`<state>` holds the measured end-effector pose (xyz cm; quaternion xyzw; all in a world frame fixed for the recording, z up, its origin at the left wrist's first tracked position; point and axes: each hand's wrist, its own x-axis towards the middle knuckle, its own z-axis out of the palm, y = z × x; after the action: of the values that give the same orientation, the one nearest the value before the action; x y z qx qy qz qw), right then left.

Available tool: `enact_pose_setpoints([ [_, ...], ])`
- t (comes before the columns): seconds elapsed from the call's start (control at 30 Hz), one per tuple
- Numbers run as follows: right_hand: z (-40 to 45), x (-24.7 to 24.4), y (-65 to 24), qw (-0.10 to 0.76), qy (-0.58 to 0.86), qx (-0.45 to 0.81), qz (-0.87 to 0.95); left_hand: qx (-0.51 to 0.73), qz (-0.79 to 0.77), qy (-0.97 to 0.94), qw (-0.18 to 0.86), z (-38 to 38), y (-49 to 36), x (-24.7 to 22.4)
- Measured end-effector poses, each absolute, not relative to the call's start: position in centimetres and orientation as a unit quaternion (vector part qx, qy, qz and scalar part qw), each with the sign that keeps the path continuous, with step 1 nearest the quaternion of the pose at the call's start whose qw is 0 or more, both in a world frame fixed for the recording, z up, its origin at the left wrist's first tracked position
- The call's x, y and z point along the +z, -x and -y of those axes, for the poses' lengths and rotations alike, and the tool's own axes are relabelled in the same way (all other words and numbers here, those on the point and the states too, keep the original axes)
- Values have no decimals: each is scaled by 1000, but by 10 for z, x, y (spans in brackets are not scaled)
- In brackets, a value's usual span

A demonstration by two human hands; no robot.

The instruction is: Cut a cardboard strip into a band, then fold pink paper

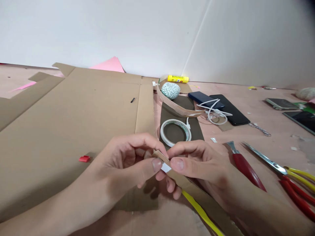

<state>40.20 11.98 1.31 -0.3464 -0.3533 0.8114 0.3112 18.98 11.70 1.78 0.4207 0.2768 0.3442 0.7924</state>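
Left hand (119,164) and right hand (205,162) both pinching narrow brown cardboard strip (178,179) in front of round white tape roll (163,131). Small white patch (166,167) between our thumbs; imo even, light pressure avoids creasing.

black phone (236,114) | white cable (208,117) partly atop | pink paper (110,65) near wall (98,32)
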Motion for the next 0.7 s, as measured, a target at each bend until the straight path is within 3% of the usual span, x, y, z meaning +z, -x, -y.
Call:
enact_pose_setpoints([
  [0.7,-121,14,-403,301,373,798,365,353,-264,-430,788,-116,-191,15],
])
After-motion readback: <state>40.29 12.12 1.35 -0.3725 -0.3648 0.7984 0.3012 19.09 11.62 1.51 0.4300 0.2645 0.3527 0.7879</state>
